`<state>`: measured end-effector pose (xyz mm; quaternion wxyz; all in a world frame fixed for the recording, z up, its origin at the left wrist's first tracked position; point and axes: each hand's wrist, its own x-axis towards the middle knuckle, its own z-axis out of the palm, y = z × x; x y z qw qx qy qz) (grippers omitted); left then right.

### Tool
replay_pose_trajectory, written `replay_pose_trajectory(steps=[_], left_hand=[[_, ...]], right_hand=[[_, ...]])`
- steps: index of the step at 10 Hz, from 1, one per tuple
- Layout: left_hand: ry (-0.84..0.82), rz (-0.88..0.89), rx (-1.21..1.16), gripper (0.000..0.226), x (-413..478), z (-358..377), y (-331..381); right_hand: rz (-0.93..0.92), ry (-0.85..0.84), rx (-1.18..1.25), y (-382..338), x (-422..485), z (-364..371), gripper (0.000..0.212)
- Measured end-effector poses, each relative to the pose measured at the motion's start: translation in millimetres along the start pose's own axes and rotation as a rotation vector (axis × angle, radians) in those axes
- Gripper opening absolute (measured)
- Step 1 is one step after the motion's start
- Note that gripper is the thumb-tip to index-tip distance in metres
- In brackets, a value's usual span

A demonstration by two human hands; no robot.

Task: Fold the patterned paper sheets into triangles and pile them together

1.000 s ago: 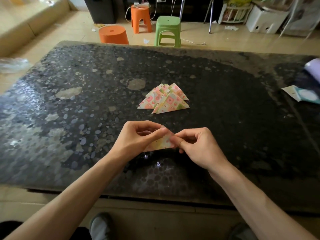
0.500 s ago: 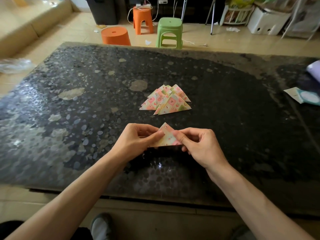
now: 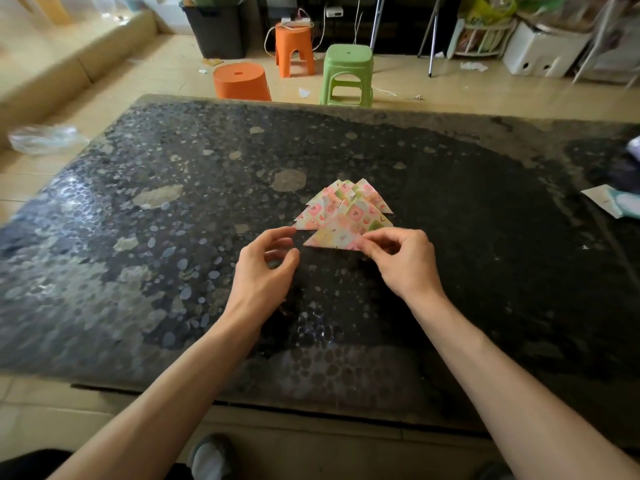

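Note:
A pile of folded triangles (image 3: 341, 204) in pink, green and white patterned paper lies on the dark table (image 3: 138, 258) near its middle. My right hand (image 3: 403, 261) pinches the right corner of one more folded triangle (image 3: 334, 235) and holds it at the near edge of the pile, overlapping it. My left hand (image 3: 266, 268) hovers just left of that triangle with loosely curled fingers and holds nothing.
A white and teal paper packet (image 3: 616, 200) lies at the table's right edge. Beyond the far edge stand an orange tub (image 3: 240, 81), an orange stool (image 3: 294, 50) and a green stool (image 3: 348, 76). A plastic bag (image 3: 41, 138) lies on the floor left.
Both hands held the folded triangle near the table's front. Now my right hand alone has carried it forward onto the pile's near edge, and my left hand has let go.

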<state>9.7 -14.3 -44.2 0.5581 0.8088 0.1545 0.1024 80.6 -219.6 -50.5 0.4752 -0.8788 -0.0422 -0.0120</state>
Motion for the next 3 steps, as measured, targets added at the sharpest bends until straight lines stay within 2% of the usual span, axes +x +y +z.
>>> replay_pose_trajectory(steps=[2, 3], left_hand=[[-0.02, -0.021, 0.014, 0.03, 1, -2, -7], [-0.034, 0.001, 0.016, 0.029, -1, 1, -8]], right_hand=[[-0.115, 0.153, -0.199, 7, 25, 17, 0.021], [-0.13, 0.186, -0.179, 14, 15, 20, 0.025]])
